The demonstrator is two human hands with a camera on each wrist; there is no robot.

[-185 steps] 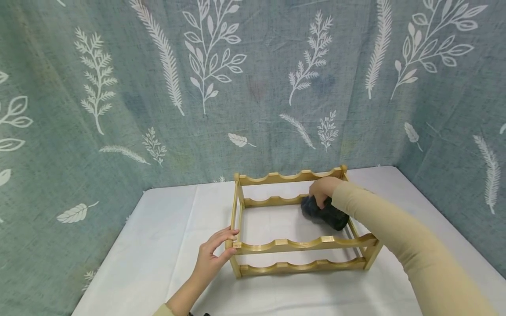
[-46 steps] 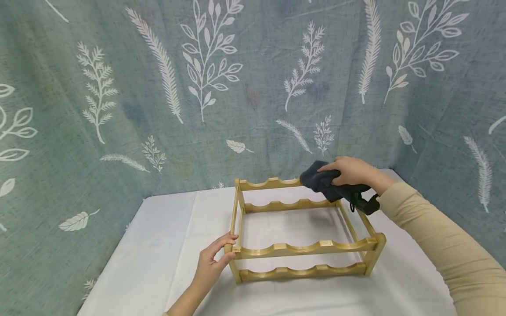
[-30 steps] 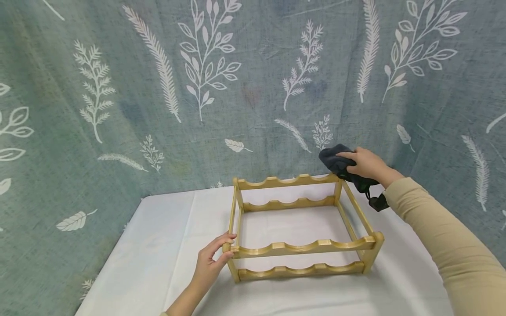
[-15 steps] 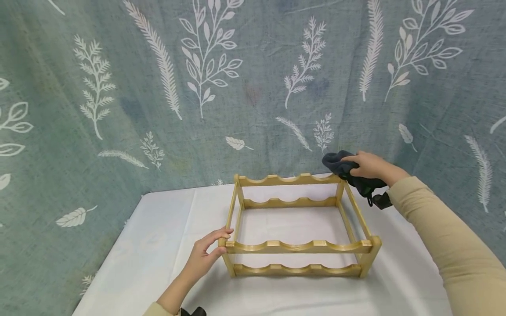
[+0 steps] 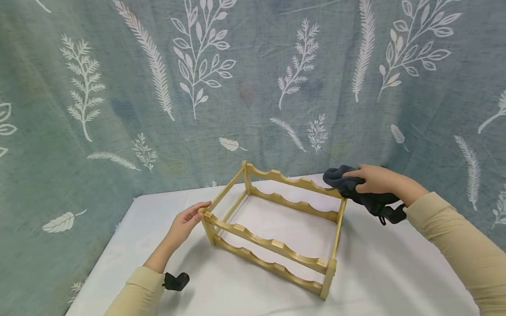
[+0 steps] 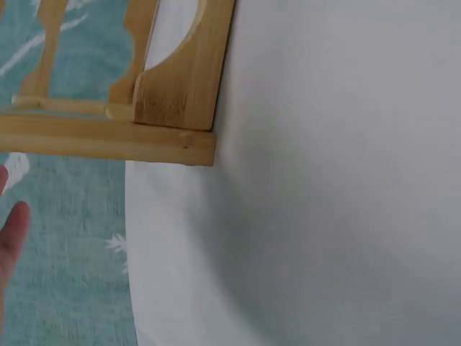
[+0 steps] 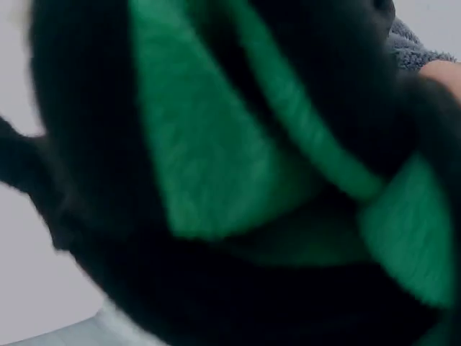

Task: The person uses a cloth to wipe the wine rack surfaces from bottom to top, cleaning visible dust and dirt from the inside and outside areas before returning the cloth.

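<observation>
A wooden wine rack (image 5: 272,243) with two tiers of scalloped rails stands at an angle on the white-covered table. My left hand (image 5: 183,224) grips its front left corner post, thumb and fingers around the top. The left wrist view shows that rack's end (image 6: 173,94) from close by, with fingertips (image 6: 11,241) at the left edge. My right hand (image 5: 375,180) holds a bunched dark cloth (image 5: 337,173) at the back right corner, where it overlaps the post top. Green plush fabric (image 7: 209,137) with black parts fills most of the right wrist view.
A blue-green curtain (image 5: 249,79) with white leaf prints hangs behind the table and at both sides. The white tablecloth (image 5: 253,294) runs around the rack. A small black device (image 5: 176,281) sits on the left wrist.
The cloth was inside the rack, then rose to its back right corner. In the last half second the rack has turned, its left end going back and right end coming nearer; the left hand moved along.
</observation>
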